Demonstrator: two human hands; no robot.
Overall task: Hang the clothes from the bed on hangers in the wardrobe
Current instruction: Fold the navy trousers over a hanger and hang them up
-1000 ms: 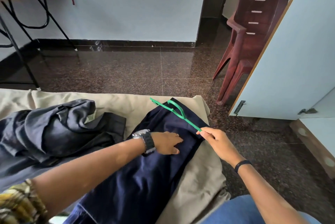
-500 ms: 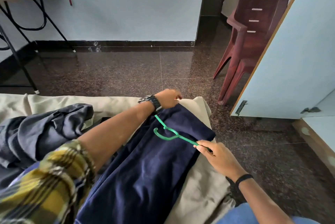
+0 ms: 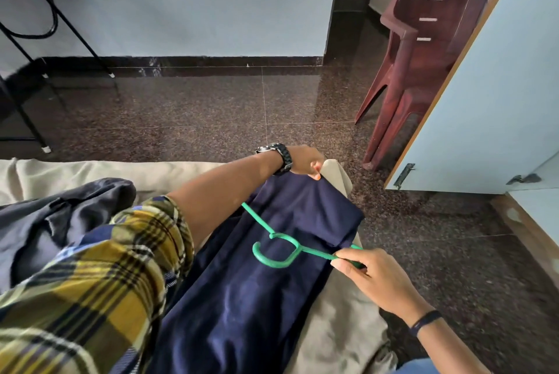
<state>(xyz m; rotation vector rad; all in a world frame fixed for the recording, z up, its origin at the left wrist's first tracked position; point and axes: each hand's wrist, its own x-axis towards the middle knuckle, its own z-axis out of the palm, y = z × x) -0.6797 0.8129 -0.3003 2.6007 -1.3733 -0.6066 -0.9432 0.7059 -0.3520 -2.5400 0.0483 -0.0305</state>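
At far left we see a crumpled grey garment (image 3: 60,222) on the beige bedsheet (image 3: 187,174). Beside it lie the navy trousers (image 3: 257,298) — folded lengthwise, running toward the bed's far corner. The left hand (image 3: 304,160) (watch on its wrist) pinches the trousers' far edge between thumb and fingertips. A green hanger (image 3: 279,248) rests flat on the navy cloth, hook curling toward us. The right hand (image 3: 367,275) grips the hanger's end, fingers curled round it. Further right stand stacked maroon chairs (image 3: 423,56) and the pale wardrobe door (image 3: 490,101).
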